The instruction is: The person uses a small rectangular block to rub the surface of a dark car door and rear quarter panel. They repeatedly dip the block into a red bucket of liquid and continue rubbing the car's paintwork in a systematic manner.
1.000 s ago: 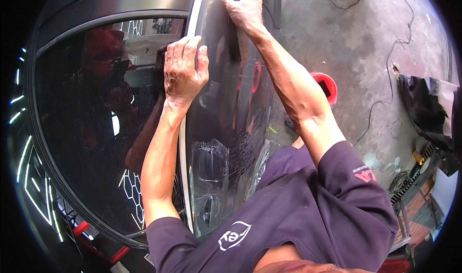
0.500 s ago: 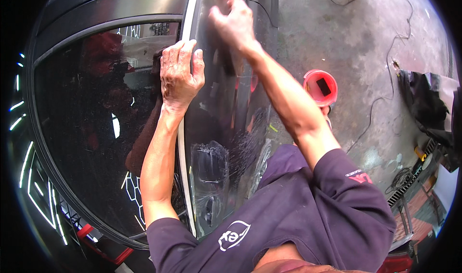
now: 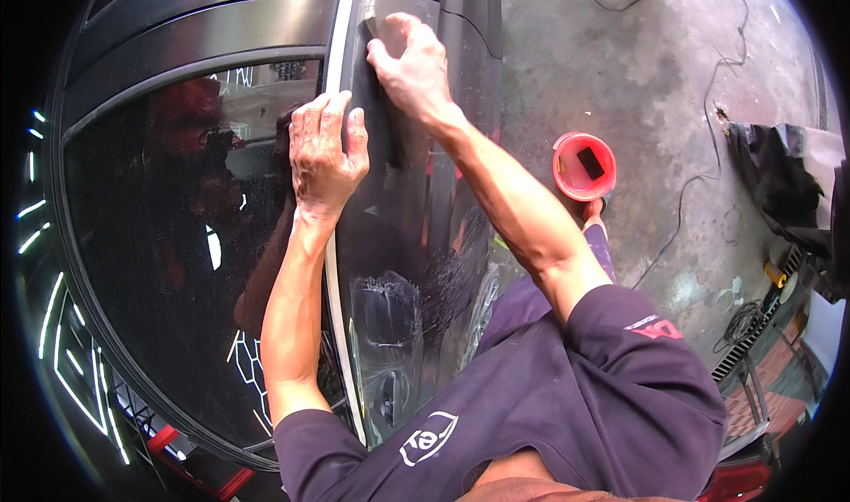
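most of l hand (image 3: 328,161) lies over glass (image 3: 159,245) & white strip (image 3: 340,42), dark panel (image 3: 390,214) just r; fingers loose, unclenched. r hand (image 3: 413,73) curled over panel; dark thing (image 3: 368,28) at fingertips, blurred, can't tell if gripped. red bucket (image 3: 568,181) w/ black block (image 3: 590,163) on floor (image 3: 637,86).

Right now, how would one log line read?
left hand: at pale strip | right hand: at dark panel, hold unclear | red bucket: on floor
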Tool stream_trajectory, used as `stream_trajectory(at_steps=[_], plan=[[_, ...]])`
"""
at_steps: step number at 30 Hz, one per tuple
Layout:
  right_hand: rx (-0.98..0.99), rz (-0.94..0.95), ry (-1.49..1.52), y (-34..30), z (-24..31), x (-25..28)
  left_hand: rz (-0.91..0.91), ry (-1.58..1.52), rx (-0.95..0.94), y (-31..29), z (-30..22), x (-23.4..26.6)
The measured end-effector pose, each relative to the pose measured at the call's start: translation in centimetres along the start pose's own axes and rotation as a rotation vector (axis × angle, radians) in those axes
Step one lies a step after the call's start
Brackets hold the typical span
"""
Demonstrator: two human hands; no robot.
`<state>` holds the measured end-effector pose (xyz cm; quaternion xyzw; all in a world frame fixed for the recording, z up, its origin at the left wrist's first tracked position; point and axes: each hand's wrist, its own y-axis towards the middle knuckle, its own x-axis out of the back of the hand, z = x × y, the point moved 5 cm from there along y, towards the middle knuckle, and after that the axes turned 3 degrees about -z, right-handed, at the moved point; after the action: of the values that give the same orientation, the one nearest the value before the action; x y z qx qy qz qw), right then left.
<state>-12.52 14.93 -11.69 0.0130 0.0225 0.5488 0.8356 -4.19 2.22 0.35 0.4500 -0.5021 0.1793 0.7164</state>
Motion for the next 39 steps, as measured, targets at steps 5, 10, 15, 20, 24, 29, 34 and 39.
stream_trajectory(at_steps=[5,10,15,20,24,29,34,39], plan=[[-0.107,-0.075,0.018,5.4,-2.6,1.2,0.010,-0.032,-0.004,0.8,-0.6,-0.1],[-0.056,0.025,0.044,0.6,-0.1,0.0,0.024,-0.012,0.006,0.2,-0.3,0.2],[-0.100,-0.091,0.001,5.1,-2.3,1.1,0.019,-0.017,-0.004,1.0,-0.7,0.0],[-0.089,-0.040,0.046,2.1,-1.3,0.6,0.027,-0.006,0.004,0.5,-0.4,0.2],[-0.155,-0.127,0.022,5.8,-3.8,1.8,0.029,-0.012,-0.003,1.1,-0.8,0.2],[-0.202,0.012,0.053,2.6,-1.9,1.3,0.039,-0.007,0.013,0.1,-0.2,0.0],[-0.231,-0.072,0.004,4.5,-3.9,1.6,0.049,-0.012,0.007,0.6,-0.7,-0.1],[-0.234,-0.072,0.066,4.5,-3.1,2.5,0.055,-0.006,0.008,0.3,-0.4,-0.3]])
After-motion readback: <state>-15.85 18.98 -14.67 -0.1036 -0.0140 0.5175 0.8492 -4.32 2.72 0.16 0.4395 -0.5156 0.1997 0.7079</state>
